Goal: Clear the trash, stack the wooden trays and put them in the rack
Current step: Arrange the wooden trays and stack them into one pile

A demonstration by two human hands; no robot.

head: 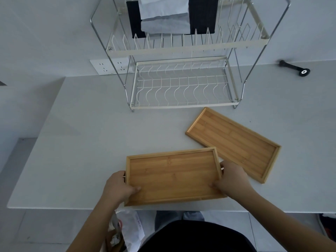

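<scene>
No text can be read with any certainty. The white plastic bag [131,231] below the table edge carries a short line of small reddish print, too blurred and too small to make out. The wooden trays, the wire rack and the wall socket show no legible lettering, brand, number or sign.

White desk [87,142]. Wall socket panel [109,67], behind desk's far edge. Black handled tool [295,68] with round end, far right on desk. Dark and grey folded cloths [169,17], hung at top.
</scene>
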